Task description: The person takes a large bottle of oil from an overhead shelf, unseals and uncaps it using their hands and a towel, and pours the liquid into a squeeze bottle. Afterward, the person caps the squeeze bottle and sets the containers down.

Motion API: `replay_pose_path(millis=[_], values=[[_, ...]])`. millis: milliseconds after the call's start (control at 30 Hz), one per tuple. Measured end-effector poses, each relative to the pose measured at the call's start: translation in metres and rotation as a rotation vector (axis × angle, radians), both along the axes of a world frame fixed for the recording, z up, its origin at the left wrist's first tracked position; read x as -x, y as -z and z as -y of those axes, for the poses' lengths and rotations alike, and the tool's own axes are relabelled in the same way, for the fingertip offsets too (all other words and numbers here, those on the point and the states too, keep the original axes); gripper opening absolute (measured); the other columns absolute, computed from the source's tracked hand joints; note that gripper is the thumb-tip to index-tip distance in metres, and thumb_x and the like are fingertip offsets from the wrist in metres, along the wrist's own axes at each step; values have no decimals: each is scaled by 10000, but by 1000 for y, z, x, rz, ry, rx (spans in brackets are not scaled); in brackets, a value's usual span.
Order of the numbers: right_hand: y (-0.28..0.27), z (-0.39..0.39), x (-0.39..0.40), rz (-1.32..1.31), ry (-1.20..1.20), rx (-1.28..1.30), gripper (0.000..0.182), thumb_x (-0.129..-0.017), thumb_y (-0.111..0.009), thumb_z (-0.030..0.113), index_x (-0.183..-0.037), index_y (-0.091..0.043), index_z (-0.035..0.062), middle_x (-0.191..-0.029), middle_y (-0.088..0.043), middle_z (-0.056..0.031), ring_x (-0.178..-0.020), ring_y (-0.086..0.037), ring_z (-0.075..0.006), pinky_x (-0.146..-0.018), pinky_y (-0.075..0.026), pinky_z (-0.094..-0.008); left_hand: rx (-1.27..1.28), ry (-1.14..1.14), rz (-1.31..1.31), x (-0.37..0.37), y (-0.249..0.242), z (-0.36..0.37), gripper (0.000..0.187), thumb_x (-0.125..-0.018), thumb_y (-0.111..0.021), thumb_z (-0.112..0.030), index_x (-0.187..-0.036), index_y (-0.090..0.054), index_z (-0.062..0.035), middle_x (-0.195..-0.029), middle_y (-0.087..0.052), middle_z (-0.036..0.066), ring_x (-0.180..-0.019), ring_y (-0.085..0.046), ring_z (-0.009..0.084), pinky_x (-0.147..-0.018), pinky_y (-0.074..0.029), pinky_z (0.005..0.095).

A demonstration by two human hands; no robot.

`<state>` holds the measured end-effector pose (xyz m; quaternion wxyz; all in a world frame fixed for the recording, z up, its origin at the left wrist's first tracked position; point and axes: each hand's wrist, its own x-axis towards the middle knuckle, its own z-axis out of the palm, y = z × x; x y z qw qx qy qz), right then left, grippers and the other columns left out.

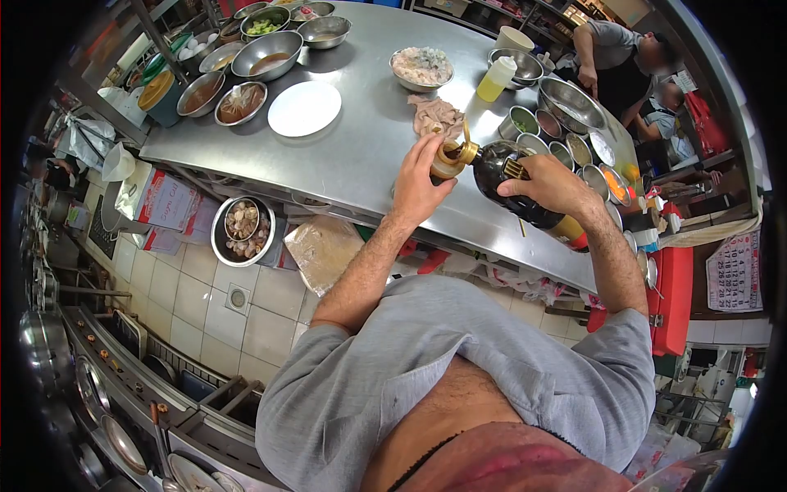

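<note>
My right hand [551, 187] is wrapped round a large dark bottle [494, 170], which is tilted with its gold neck toward the left. Under the bottle's mouth, my left hand [425, 182] holds a small container [448, 161] with brownish contents. The bottle's mouth and the container's rim meet or overlap in view. A crumpled pinkish cloth [437, 116] lies just behind them on the steel table [361, 156]. Beyond the cloth is a metal bowl of pale, chopped food [421, 67]. A squeeze bottle of yellow liquid [496, 79] stands to its right.
A white plate [304, 109] lies left of centre, beside several metal bowls [266, 56]. Several small metal containers [520, 123] crowd the table's right side. Two other people [611, 61] are at the upper right. A bowl of shellfish-like food [246, 230] is below the table edge.
</note>
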<state>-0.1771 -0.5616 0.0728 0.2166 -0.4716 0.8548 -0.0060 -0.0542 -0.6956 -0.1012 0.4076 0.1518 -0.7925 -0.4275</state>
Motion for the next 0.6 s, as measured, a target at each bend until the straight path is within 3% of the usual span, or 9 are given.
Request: replay_pose_path(millis=[100,167,600], values=[[2,0,1,-9,11,9,500,-762,-690,415,-880,-613,-65,-685,-609,-154,-642,-590,-220,-614,-457,-369,-9,3,-3,0,0,0,745,-636,-751,-64,-1288,-391,-63,-1307,-405,151,-1202,-410,328,-1001,-364,390],[4,0,4,-22,-14,-22,547,-752,-674,473,-938,-631,-39,-779,-628,-216,-712,-642,-278,-661,-504,-398,-13,5,-4,0,0,0,747,-635,-752,-64,-1289,-390,-60,-1307,-405,151,-1202,-410,327,-1002,-363,389],[0,6,-5,40,-5,-35,522,-759,-681,444,-923,-627,-49,-759,-633,-200,-692,-643,-261,-640,-497,-385,-3,-36,-27,-3,2,2,730,-630,-757,-55,-1273,-410,-46,-1290,-421,159,-1192,-442,302,-992,-386,362]])
